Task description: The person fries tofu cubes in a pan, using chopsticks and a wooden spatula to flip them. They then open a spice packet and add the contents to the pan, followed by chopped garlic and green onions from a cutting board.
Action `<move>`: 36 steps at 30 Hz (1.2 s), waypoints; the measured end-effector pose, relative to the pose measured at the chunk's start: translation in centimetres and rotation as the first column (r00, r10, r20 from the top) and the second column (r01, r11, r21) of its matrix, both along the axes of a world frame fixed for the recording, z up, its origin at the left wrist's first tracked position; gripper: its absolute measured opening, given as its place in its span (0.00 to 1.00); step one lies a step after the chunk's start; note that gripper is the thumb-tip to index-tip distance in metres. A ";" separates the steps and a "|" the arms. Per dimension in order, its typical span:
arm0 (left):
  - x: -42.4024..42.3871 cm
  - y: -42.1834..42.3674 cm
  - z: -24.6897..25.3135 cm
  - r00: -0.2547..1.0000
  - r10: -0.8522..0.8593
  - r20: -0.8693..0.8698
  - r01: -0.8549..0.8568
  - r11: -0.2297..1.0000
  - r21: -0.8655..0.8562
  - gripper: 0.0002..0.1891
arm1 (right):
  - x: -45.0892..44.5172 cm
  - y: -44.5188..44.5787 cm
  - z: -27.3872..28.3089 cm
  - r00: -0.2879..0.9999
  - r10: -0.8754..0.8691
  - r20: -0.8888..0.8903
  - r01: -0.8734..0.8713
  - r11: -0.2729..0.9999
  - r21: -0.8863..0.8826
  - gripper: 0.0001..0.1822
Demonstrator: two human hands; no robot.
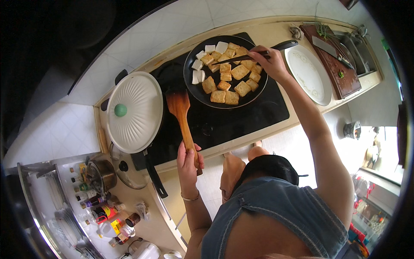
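Note:
My left hand (190, 160) grips the handle of a wooden spatula (180, 106), whose broad blade points away from me over the black cooktop (207, 128). In my right hand (270, 61) is a pair of dark chopsticks (237, 59), their tips among the tofu pieces in a black frying pan (202, 92). Many pieces of tofu (240, 72) there are golden brown; several white tofu pieces (198, 77) lie along the pan's left and upper left side. The pan's handle (284, 45) extends to the right, beyond my right hand.
A white ribbed lid (139, 97) covers another pan at left, beside a glass lid (132, 174), a steel pot (103, 176) and bottles (105, 212). Right of the cooktop are an oval white plate (309, 76), a cutting board (343, 84) with a cleaver (325, 47), and a sink (364, 55).

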State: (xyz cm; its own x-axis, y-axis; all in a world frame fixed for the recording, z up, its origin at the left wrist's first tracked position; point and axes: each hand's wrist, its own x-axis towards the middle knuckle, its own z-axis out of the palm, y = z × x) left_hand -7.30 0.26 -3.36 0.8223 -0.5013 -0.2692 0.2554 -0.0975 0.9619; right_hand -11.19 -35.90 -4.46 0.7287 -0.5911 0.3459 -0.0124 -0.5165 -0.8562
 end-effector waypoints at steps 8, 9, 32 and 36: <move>0.3 -0.6 0.1 0.998 0.052 -0.025 -0.053 0.998 -0.019 0.11 | 1.4 4.3 -0.2 0.988 -0.012 0.157 0.043 0.980 -0.195 0.08; 0.3 -0.5 -0.1 0.998 0.064 -0.027 -0.065 0.998 -0.026 0.11 | 1.6 5.1 -0.8 0.986 -0.016 0.168 0.060 0.963 -0.262 0.07; 5.0 2.1 -3.6 0.974 -0.192 -0.120 0.205 0.973 0.107 0.11 | 1.1 16.8 -5.0 0.946 -0.202 0.255 0.281 0.901 -0.329 0.10; 6.1 1.9 -4.8 0.976 -0.204 -0.072 0.209 0.975 0.071 0.11 | 1.8 17.9 -5.0 0.950 -0.200 0.238 0.271 0.909 -0.318 0.09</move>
State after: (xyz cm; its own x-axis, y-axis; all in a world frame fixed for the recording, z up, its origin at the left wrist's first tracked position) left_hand -1.19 2.21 -8.21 0.6829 -0.6342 -0.3624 0.2824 -0.2283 0.9317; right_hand -9.36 -17.96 -9.48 0.4795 -0.5559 0.6790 -0.0205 -0.7807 -0.6246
